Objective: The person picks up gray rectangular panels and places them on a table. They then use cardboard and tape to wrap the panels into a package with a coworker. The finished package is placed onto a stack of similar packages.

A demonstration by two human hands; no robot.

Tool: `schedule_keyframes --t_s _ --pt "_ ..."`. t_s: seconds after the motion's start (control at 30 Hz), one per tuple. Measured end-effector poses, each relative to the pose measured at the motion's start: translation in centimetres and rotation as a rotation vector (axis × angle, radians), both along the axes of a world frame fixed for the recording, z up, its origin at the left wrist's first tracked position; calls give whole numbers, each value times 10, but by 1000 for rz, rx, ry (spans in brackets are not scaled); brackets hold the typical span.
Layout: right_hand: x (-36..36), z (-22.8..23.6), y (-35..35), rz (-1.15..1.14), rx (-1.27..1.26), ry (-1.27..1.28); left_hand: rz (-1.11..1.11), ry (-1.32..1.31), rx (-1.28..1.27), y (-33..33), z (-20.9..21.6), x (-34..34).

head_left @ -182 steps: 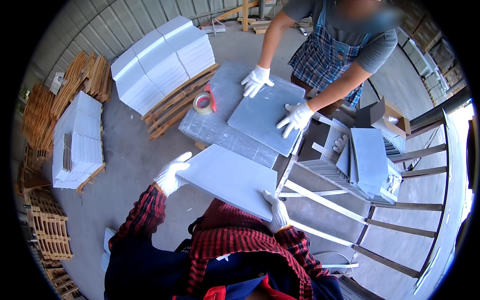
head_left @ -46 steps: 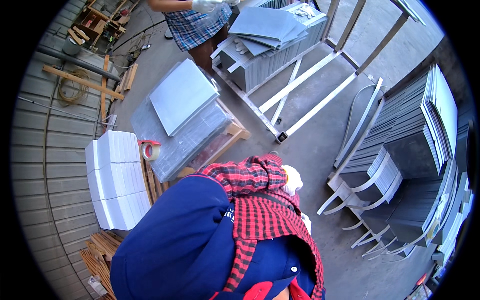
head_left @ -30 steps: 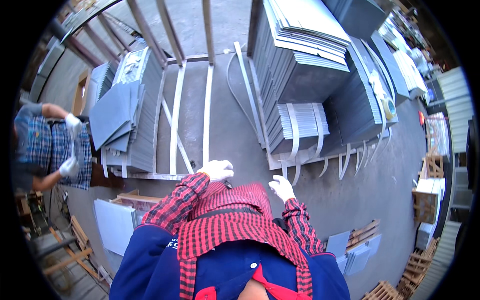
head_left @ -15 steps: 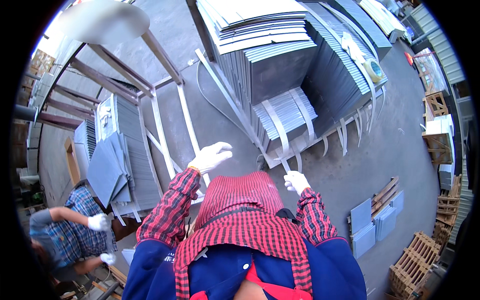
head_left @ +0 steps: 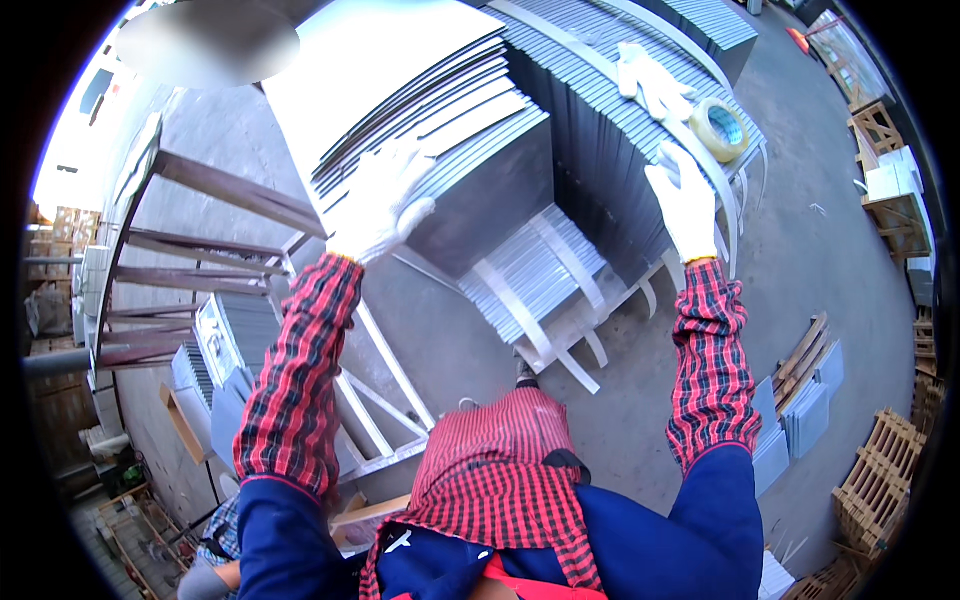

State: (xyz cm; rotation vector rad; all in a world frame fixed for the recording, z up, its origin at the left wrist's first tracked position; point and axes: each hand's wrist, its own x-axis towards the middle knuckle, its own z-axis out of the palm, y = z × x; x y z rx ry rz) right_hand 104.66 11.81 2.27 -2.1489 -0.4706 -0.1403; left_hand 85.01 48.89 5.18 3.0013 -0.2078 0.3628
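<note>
White work gloves cover both my hands. My left hand (head_left: 383, 203) is at the near left corner of a tall stack of grey panels (head_left: 490, 150), fingers and thumb apart. At the near edge of the taller row of upright panels (head_left: 590, 110) is my right hand (head_left: 686, 205), fingers stretched out; whether it touches the row I cannot tell. Just beyond it a roll of clear tape (head_left: 719, 130) lies on the row, beside a loose white glove (head_left: 650, 82). Pale straps (head_left: 508, 300) run over a lower bundle of panels (head_left: 545, 270) between the stacks.
Steel rack frames (head_left: 225, 195) and further panels (head_left: 240, 325) stand at the left. A co-worker's sleeve (head_left: 220, 535) shows at lower left. On the right floor lie small panels (head_left: 805, 420) and wooden pallets (head_left: 882, 465). Loose strap ends (head_left: 580, 372) hang low before the stacks.
Both my hands have moved forward to the panel stacks. My right hand has let go of the strap end. The stacks appear closer, and the co-worker is mostly out of view.
</note>
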Motion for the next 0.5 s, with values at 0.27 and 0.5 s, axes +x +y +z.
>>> schedule_keyframes --t_s 0.27,0.5 --pt "151 5 70 15 -544 -524 23 182 120 15 -44 77" --pt "203 -38 90 -315 -860 -380 88 256 79 11 -38 83"
